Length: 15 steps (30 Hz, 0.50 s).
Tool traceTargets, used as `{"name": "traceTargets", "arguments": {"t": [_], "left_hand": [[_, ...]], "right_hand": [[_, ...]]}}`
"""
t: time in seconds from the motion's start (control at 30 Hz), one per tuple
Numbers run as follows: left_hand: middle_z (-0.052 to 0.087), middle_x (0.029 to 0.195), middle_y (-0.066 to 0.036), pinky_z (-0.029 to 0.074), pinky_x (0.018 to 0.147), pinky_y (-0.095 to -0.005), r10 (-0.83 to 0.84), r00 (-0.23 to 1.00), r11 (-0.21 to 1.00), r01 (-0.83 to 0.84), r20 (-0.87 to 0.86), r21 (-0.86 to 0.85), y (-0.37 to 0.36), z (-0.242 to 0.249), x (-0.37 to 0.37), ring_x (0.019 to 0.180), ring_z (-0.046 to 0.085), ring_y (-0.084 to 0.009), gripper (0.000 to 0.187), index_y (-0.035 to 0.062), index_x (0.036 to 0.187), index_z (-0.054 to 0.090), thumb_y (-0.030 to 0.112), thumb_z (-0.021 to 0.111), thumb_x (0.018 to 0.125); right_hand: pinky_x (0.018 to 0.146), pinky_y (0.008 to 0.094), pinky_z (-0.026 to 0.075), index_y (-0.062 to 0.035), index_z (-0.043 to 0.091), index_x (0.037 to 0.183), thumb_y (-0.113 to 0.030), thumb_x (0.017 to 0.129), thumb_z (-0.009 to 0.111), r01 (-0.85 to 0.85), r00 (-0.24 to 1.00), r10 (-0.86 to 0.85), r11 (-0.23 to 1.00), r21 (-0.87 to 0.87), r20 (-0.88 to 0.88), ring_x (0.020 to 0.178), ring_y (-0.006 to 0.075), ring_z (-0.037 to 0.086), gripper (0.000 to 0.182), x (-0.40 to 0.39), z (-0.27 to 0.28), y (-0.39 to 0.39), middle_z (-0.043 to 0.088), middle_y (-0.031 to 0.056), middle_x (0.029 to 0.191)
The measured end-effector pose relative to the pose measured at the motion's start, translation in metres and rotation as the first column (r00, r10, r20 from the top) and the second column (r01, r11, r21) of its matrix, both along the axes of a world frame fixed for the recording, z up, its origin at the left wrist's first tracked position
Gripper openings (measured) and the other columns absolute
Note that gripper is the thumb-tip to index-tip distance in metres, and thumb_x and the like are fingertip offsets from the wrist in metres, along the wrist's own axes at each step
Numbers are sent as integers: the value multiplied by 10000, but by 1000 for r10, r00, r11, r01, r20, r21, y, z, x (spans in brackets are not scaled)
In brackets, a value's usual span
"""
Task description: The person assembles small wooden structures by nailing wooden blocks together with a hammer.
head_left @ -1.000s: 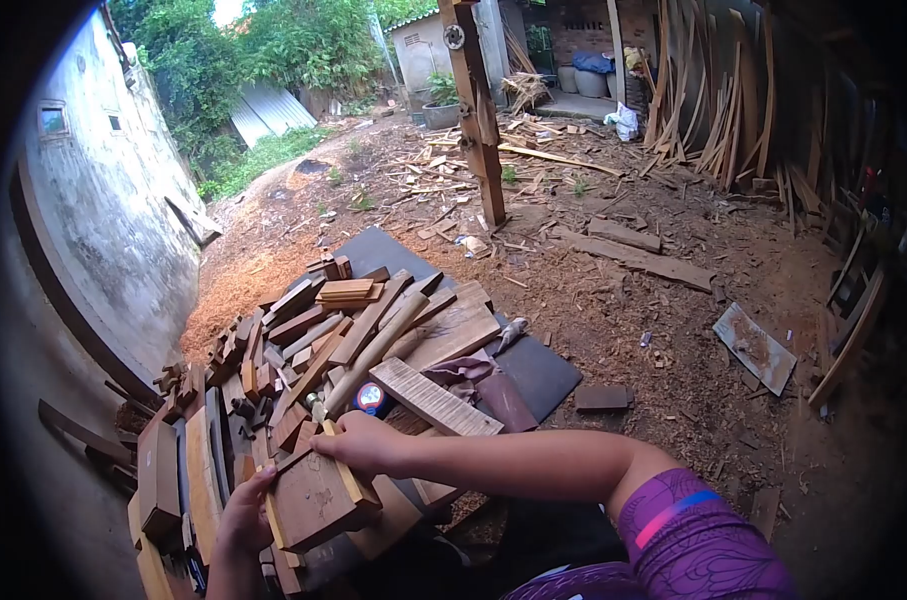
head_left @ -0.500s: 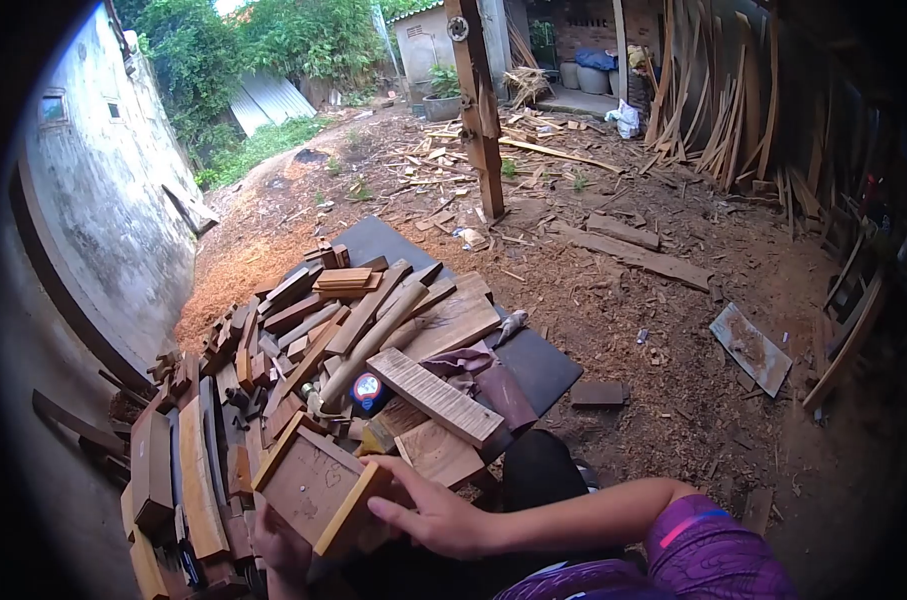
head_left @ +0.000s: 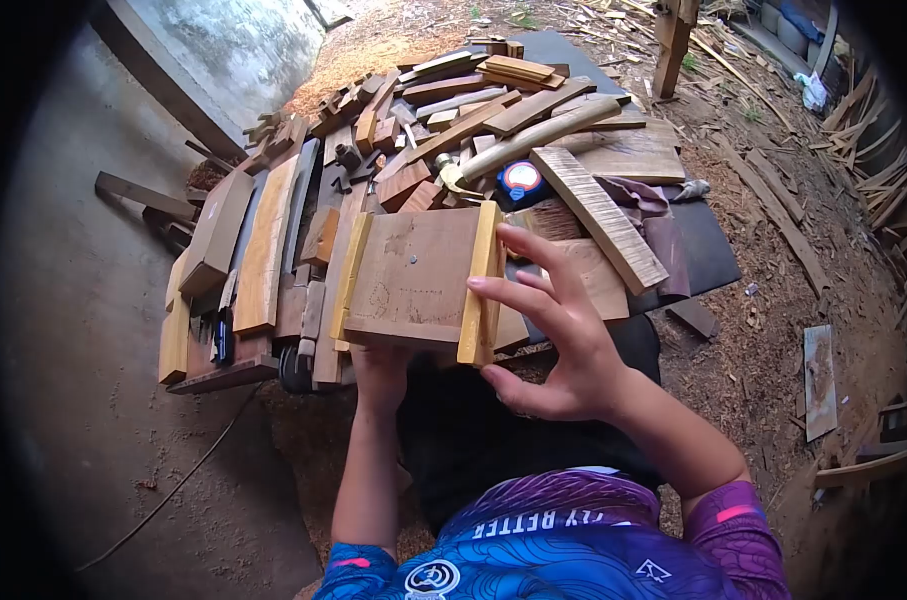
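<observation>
A shallow wooden box [head_left: 413, 265], brown with yellow strips along two sides, is held up over my lap. My left hand [head_left: 378, 375] supports it from below at the near left; its fingers are mostly hidden under the wood. My right hand [head_left: 563, 340] grips the right yellow strip, with the index fingertip on its face and the thumb by its lower end. A small grey round spot shows on the box's panel. Just beyond the box lie a blue tape measure [head_left: 521, 182] and a claw hammer [head_left: 455, 175].
Many wood offcuts cover the low work surface [head_left: 708, 245]. A pale ridged plank [head_left: 598, 215] lies to the right, beside a purplish cloth [head_left: 638, 195]. Longer boards [head_left: 273, 240] lie at left. A cable [head_left: 178, 485] runs over the floor, and a wooden post [head_left: 670, 50] stands behind.
The view has tipped down and turned left. The box has been turned so that its panel faces up toward me, and my right-hand fingers are more spread along its right strip.
</observation>
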State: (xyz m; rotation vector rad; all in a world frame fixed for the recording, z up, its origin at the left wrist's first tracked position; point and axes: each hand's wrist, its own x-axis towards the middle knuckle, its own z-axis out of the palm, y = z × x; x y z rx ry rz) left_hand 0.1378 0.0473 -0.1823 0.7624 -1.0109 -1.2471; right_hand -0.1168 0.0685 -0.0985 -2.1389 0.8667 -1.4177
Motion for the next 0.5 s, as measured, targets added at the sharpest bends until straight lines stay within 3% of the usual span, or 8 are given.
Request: {"name": "traceTargets", "arguments": {"t": [0.07, 0.13, 0.17, 0.2, 0.27, 0.37, 0.43, 0.5], "left_hand": [[604, 1376, -93, 503, 1051, -405, 82, 929, 996, -69, 360, -49, 0, -6, 6, 1266, 582, -218, 630, 14, 1439, 499, 218, 797, 923], [597, 1385, -97, 493, 1064, -408, 104, 916, 994, -104, 388, -20, -2, -10, 6, 1276, 575, -223, 652, 11, 1430, 504, 254, 812, 909], [591, 1394, -101, 484, 1078, -411, 110, 901, 993, -120, 419, -2, -4, -13, 5, 1286, 568, -228, 676, 9, 1422, 509, 289, 827, 895], [560, 1429, -107, 467, 1097, -409, 152, 896, 987, -114, 417, -116, -12, -39, 12, 1321, 540, -229, 718, 5, 1453, 464, 339, 804, 916], [547, 1441, -110, 461, 1104, -411, 137, 937, 988, -106, 320, -115, -20, -54, 11, 1334, 530, -230, 741, 12, 1477, 435, 367, 786, 929], [491, 1493, -110, 447, 1123, -429, 57, 976, 994, -35, 212, -108, -18, -49, 6, 1381, 491, -243, 804, 36, 1539, 345, 415, 746, 954], [446, 1538, -108, 428, 1148, -452, -50, 997, 991, 57, 63, -119, -16, -47, 5, 1423, 447, -255, 846, 55, 1567, 314, 432, 748, 946], [423, 1558, -107, 418, 1159, -459, -71, 997, 993, 75, 44, -94, -7, -37, 5, 1440, 426, -260, 881, 61, 1579, 294, 444, 756, 934]], "right_hand": [[1121, 486, 419, -118, 576, 1421, -168, 731, 783, 1, 1000, 0, 1000, -13, 30, 1401, 430, 454, 722, 1, -5, -2, 411, 245, 1533], [1139, 496, 409, -104, 576, 1415, -125, 756, 686, 11, 996, -11, 1000, 3, 86, 1394, 434, 472, 668, -1, -9, -5, 436, 257, 1526], [1125, 484, 428, -101, 570, 1421, -133, 773, 648, -37, 983, 15, 993, 114, 181, 1384, 414, 491, 654, -1, -12, -4, 460, 254, 1511], [1118, 479, 434, -99, 572, 1417, -138, 774, 641, -53, 973, 14, 985, 165, 230, 1372, 403, 502, 648, -1, -13, -5, 464, 250, 1505], [1093, 466, 455, -91, 587, 1374, -141, 775, 635, -41, 960, -12, 982, 184, 281, 1324, 379, 536, 604, 1, -10, -7, 476, 227, 1485], [1085, 475, 447, -101, 609, 1252, -234, 796, 737, 96, 992, -102, 992, -80, -74, 1336, 397, 502, 492, -6, 5, -12, 478, 206, 1459], [1096, 511, 425, -106, 619, 1217, -275, 794, 764, 107, 982, -128, 984, -146, -139, 1352, 400, 484, 478, -6, 18, -19, 487, 194, 1448], [1108, 547, 403, -112, 630, 1182, -317, 792, 791, 117, 964, -167, 965, -233, -208, 1368, 404, 466, 470, 0, 27, -22, 497, 181, 1437]]}}
